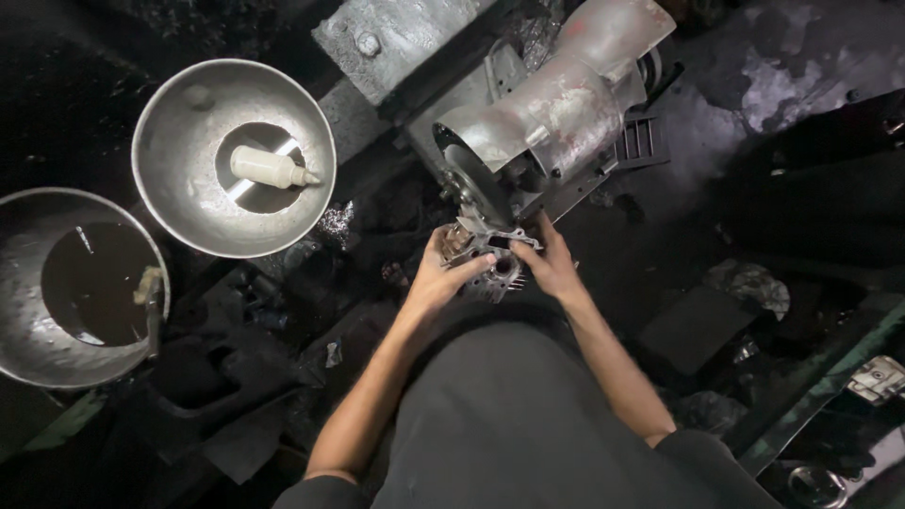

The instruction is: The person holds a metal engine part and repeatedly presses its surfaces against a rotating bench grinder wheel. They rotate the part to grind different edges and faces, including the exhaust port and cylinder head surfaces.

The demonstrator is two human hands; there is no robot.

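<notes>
Head view, looking straight down. Both hands grasp one cast metal part [490, 259] at the centre of the frame. The part is grey, irregular in outline, with a round bore on its upper face and thin ribs along one edge. It sits directly below the grinding wheel [468, 188], close to the wheel's edge; contact between the two cannot be told.

The left hand [441, 273] wraps the part's left side, with its fingers curled over the top edge. The right hand [551, 264] clasps the right side, thumb toward the bore. Both forearms are bare.

The wheel is a dark disc seen nearly edge-on. A curved sheet-metal guard [547, 113], dull silver and scuffed, covers the machine above it. A flat steel plate [396, 38] with a bolt head lies behind.

At left, a wide conical metal bowl [179, 188], matt grey, holds a small white plastic bottle [269, 168] lying on its side. A second bowl [38, 339], partly cut off by the frame, holds dark liquid. The surrounding floor [773, 85] is black and grimy.
</notes>
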